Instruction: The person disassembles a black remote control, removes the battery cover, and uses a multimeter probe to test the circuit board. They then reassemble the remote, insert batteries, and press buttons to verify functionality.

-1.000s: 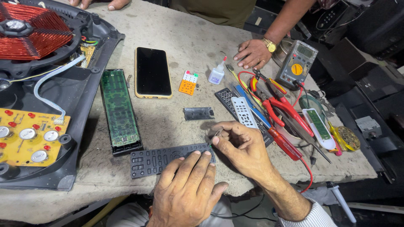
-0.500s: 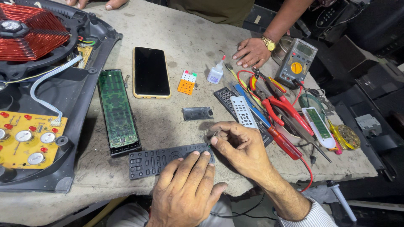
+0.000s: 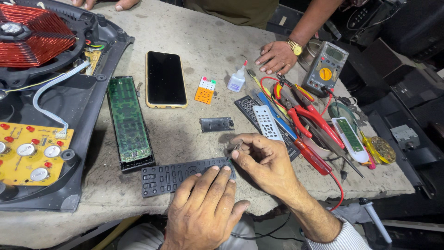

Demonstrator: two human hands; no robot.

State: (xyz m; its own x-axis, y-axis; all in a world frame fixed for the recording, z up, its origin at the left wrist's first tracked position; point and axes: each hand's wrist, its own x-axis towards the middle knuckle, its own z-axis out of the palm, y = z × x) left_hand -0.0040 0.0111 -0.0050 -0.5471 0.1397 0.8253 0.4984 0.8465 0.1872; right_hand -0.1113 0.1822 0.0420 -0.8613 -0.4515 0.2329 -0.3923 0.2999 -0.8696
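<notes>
Your left hand lies flat, fingers together, on the black remote cover near the table's front edge, your right hand pinches a tiny part at its end

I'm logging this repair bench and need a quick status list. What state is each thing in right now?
Remote cover: off its body, flat, pressed by the left hand.
Right hand: fingertips pinched at the cover's end; what they grip is too small to tell.
Remote body: opened, green board exposed.
Phone: screen dark, face up.
Meter: lying flat; display unreadable.
Glue bottle: upright, capped.
Cooker: opened, coil bare.
</notes>
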